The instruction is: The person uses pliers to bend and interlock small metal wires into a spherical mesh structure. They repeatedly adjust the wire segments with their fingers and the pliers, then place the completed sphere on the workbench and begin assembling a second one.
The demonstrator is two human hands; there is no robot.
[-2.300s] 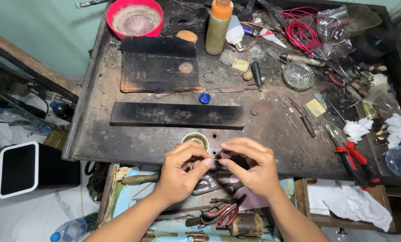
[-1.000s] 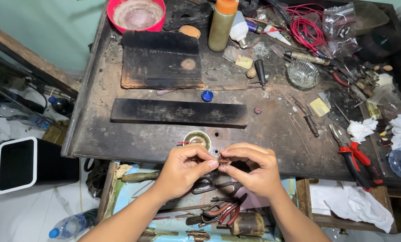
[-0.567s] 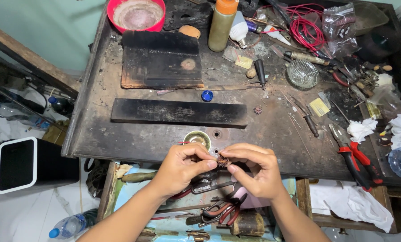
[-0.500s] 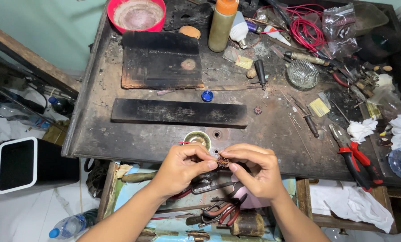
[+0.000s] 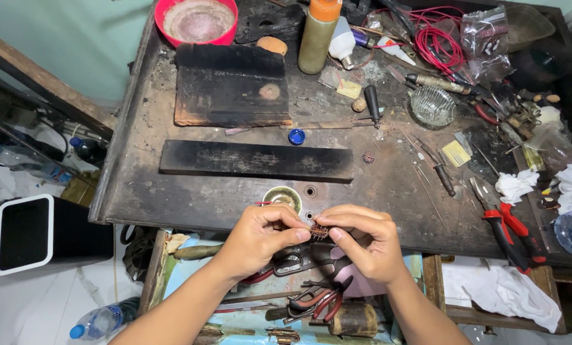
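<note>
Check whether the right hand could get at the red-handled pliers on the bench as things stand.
Probably not at once: the right hand and left hand both pinch a small coil. The path to the red-handled pliers looks open.

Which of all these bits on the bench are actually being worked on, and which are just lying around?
In use:
small reddish-brown coiled piece, pinched between left hand and right hand

Lying about:
red-handled pliers
blue cap
long black bar
red bowl
glass dish

I see both forearms bare, with no sleeves in view. The left hand [image 5: 257, 236] and right hand [image 5: 366, 246] carry no gloves, rings or watch.
</note>
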